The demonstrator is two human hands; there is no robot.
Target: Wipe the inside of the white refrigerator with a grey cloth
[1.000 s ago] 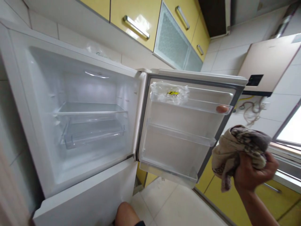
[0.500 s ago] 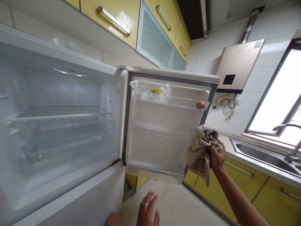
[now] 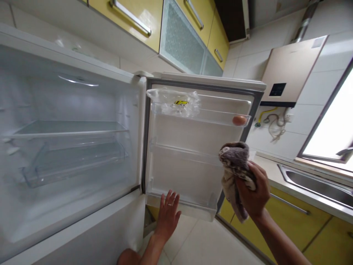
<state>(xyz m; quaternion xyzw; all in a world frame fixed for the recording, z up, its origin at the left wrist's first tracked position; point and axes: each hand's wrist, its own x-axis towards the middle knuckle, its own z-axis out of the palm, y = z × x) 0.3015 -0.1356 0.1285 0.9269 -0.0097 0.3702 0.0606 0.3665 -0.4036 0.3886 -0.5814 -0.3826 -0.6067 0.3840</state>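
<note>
Bunched in my right hand [image 3: 256, 187] is a grey and beige patterned cloth [image 3: 234, 162], held in front of the outer edge of the open refrigerator door [image 3: 179, 132]. My left hand [image 3: 167, 215], with a ring on one finger, has its fingers stretched out at the door's bottom shelf [image 3: 198, 207]; whether it touches the shelf I cannot tell. In the door's top shelf [image 3: 212, 117] lie a crumpled clear plastic bag [image 3: 173, 103] with a yellow mark and a brown egg [image 3: 239, 120].
Left of the door is the refrigerator interior [image 3: 68, 99] with a glass shelf [image 3: 71, 127] and a clear drawer [image 3: 77, 158]. Yellow wall cabinets [image 3: 127, 29] hang above. On the right are a water heater [image 3: 293, 70], a counter with a sink [image 3: 317, 182], and a window [image 3: 331, 129].
My left hand has risen from the bottom of the view to the door's bottom shelf. In my right hand the cloth has turned and shifted, its grey side now uppermost. The view has shifted slightly.
</note>
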